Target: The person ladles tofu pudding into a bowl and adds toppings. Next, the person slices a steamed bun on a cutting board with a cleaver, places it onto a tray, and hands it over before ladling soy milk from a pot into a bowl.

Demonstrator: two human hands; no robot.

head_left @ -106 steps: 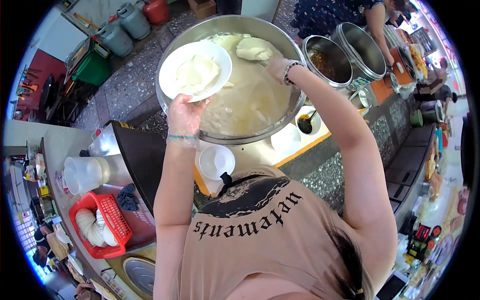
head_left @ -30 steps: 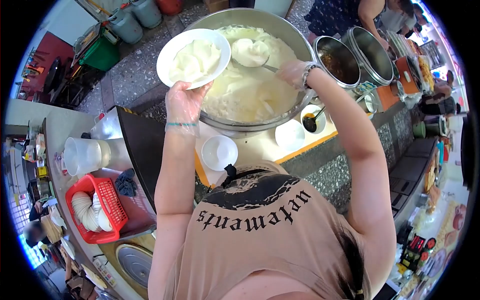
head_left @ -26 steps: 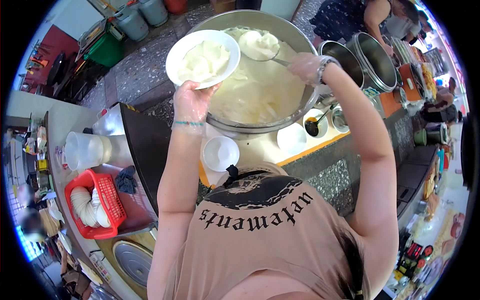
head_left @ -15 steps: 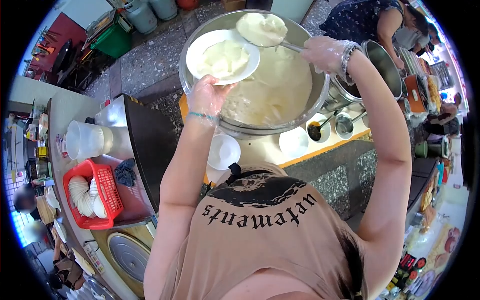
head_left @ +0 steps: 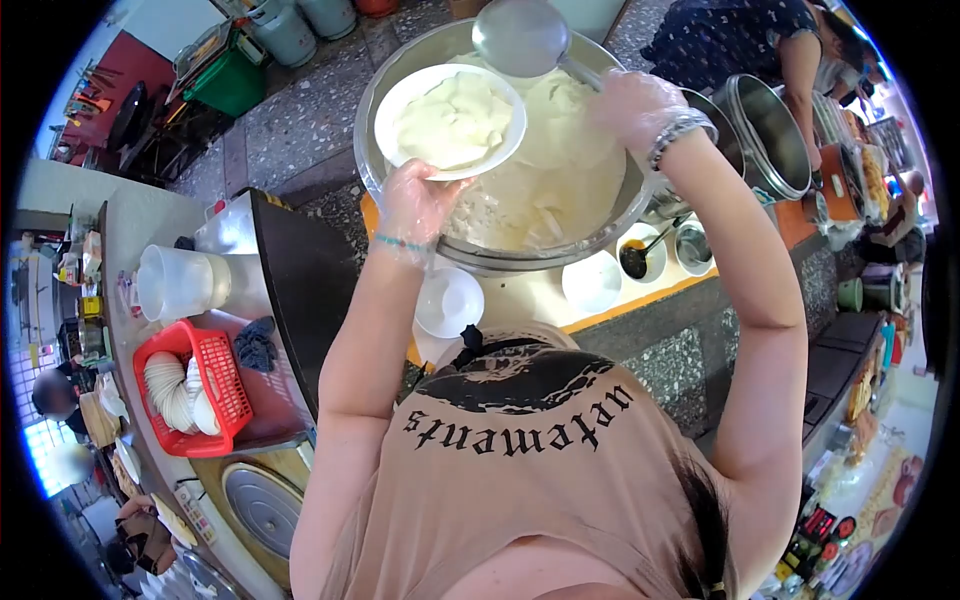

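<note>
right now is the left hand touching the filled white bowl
Touching: the head view shows the left hand supporting the filled white bowl, its fingers against the near side with no visible gap.

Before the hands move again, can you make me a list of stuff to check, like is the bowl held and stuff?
1. Bowl held: ok, the left hand has it by the near side.
2. White food inside the bowl's rim: ok, none seems to hang over.
3. Ladle held: ok, the right hand has its handle.
4. Ladle empty: cannot tell fully; the side that shows has no food on it.
5. Ladle down in the pot: not ok, it is raised beyond the bowl.
6. Food left in the pot: ok, plenty shows.
</note>
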